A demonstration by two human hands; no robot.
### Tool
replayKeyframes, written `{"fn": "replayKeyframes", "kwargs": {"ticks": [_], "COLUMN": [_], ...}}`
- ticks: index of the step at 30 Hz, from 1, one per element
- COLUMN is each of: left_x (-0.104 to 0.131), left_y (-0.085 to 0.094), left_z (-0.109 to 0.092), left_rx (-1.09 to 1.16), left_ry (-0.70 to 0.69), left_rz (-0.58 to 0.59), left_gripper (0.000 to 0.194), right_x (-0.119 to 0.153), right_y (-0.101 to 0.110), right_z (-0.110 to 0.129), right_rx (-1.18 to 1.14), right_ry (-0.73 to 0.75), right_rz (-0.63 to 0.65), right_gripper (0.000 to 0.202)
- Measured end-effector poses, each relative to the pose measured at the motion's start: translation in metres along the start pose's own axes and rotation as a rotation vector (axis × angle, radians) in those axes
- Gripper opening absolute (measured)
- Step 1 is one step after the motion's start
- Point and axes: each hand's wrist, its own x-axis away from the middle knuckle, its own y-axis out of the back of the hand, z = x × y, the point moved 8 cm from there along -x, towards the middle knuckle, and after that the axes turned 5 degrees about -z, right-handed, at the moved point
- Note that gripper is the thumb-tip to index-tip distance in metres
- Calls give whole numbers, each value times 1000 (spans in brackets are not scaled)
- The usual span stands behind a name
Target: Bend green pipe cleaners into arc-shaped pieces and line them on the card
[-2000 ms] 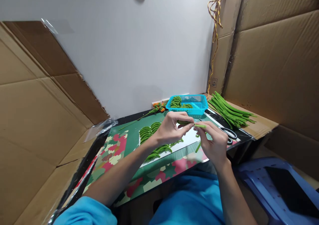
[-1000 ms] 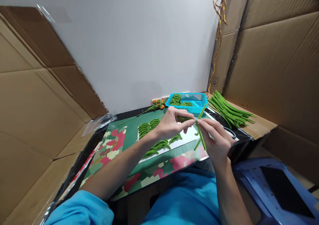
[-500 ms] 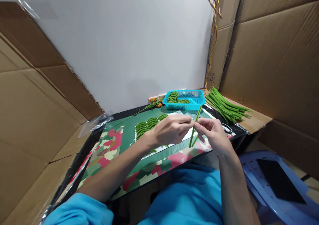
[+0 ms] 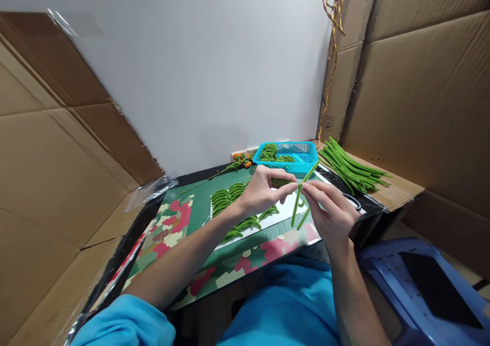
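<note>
Long green fuzzy stems (image 4: 296, 205) hang crossed between my hands over the table. My left hand (image 4: 266, 189) pinches them at the crossing, thumb against fingers. From the other side my right hand (image 4: 329, 208) pinches the same stems, its fingertips touching those of my left hand. Below and left of my hands, rows of short curved green pieces (image 4: 221, 201) lie on a white sheet (image 4: 281, 212). Part of the sheet is hidden under my left hand.
Behind my hands stands a blue basket (image 4: 304, 157) with curved green pieces. A bundle of long green stems (image 4: 350, 167) lies at the right. Orange flowers (image 4: 245, 159) are at the back. A blue stool (image 4: 390, 264) stands lower right.
The stems now cross at a wider angle, one tilting further right at the top. My left hand has turned and shows its thumb; my right fingers have come over the stems. The view has shifted slightly.
</note>
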Motion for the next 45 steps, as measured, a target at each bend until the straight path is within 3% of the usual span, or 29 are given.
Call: {"fn": "replayKeyframes", "kwargs": {"ticks": [6,9,12,14,17,21,24,27,33,36,41,45], "left_x": [4,9,16,18,13,1,-2,-3,-8,-10,-10,-7], "left_y": [0,0,-10,-15,-15,-5,-2,-6,-5,1,1,0], "left_z": [-12,-28,-37,-35,-26,-6,10,19,26,27,24,15], "left_rx": [-112,-278,-477,-522,-435,-253,-128,-24,150,178,146,135], "left_ry": [-162,-366,-550,-582,-498,-202,11,120,124,111,74,-16], "left_rz": [30,34,102,148,149,100,117,167,95,33,31,25], "left_gripper": [20,17,22,25,20,16,24,31,41,44,42,35], "right_x": [4,5,14,18,13,7,9,11,10,9,11,19], "right_y": [-6,-14,-31,-37,-29,-26,-31,-30,-13,-11,-10,-15], "right_z": [2,-13,-33,-37,-40,-33,-31,-37,-49,-45,-44,-55], "right_rx": [-54,-158,-396,-514,-449,-268,-279,-357,-417,-380,-272,-431], "right_ry": [-49,-309,-681,-811,-803,-635,-595,-636,-714,-648,-562,-759], "right_rz": [-24,21,240,391,405,399,417,351,42,51,106,69], "right_gripper": [24,13,27,38,34,25,25,21,19,16,14,25]}}
